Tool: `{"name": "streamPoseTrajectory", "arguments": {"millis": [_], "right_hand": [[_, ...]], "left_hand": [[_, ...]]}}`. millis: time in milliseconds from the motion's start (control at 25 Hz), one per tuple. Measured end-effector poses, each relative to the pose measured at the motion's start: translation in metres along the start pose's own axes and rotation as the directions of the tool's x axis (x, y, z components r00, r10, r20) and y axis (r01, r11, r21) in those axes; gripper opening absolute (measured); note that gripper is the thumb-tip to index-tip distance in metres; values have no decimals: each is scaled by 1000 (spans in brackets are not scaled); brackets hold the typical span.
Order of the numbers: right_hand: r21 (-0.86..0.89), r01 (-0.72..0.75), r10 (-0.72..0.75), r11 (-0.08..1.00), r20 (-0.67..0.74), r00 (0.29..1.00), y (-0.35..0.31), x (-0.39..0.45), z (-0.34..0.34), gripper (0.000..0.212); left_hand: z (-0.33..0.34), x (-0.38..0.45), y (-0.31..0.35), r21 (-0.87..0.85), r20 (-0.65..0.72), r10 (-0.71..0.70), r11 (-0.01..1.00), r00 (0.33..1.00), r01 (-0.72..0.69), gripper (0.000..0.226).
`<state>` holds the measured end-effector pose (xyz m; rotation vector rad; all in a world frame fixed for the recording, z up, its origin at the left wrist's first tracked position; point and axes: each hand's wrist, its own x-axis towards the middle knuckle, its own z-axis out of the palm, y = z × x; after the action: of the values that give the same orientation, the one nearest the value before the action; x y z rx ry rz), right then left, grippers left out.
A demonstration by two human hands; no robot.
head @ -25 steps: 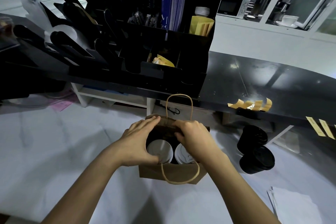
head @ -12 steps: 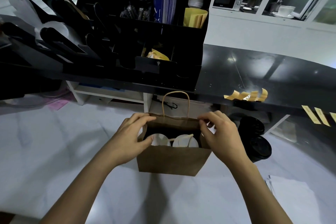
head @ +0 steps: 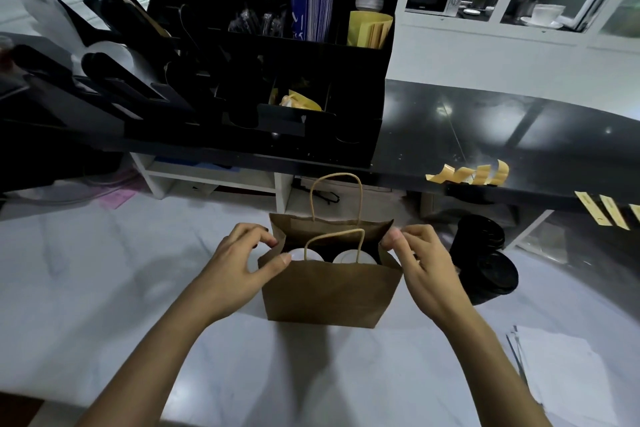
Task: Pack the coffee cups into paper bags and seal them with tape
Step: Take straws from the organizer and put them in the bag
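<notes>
A brown paper bag point(head: 329, 291) stands upright on the white counter point(head: 104, 288), its mouth open. Two white-lidded coffee cups point(head: 349, 257) stand side by side inside it. Both twisted paper handles stick up. My left hand point(head: 242, 263) pinches the bag's left top edge. My right hand point(head: 420, 263) pinches the right top edge. Several yellow tape strips point(head: 474, 173) hang from the edge of the black upper counter, and more tape strips point(head: 604, 210) hang farther right.
Two stacks of black cup lids point(head: 485, 260) lie right of the bag. A black organizer point(head: 277, 55) with sleeves, straws and packets fills the upper counter point(head: 485, 121) behind. White paper sheets point(head: 561, 371) lie at the lower right.
Both hands came out of the bag's mouth and moved apart to its left and right top edges. The near handle, which hung down the front, now stands up.
</notes>
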<state>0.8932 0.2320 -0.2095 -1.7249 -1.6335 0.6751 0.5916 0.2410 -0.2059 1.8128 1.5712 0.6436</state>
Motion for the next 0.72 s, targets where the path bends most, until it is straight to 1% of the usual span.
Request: {"name": "streamPoseTrajectory", "arguments": {"millis": [120,240,360,480,520,720], "right_hand": [[7,6,-6,1000,46,999,-2,-2,-1,42],[-7,30,-30,1000,86,996,-2,-4,-2,41],[-44,72,-67,996,124,990,1,-4,-3,31],[-79,138,-124,987,162,979,7,-1,-5,15],[-89,153,-136,984,174,975,9,0,-6,14],[-112,160,-136,981,194,971,11,4,-7,19]], "left_hand": [[4,1,-1,16,43,16,1000,999,-17,39],[6,4,-2,41,7,48,998,999,-49,38],[6,7,-1,59,-8,73,996,997,-72,32],[4,10,-1,44,-5,63,997,998,-63,28],[3,10,0,39,-8,58,998,998,-58,28],[4,12,0,33,-14,57,998,998,-57,29]]}}
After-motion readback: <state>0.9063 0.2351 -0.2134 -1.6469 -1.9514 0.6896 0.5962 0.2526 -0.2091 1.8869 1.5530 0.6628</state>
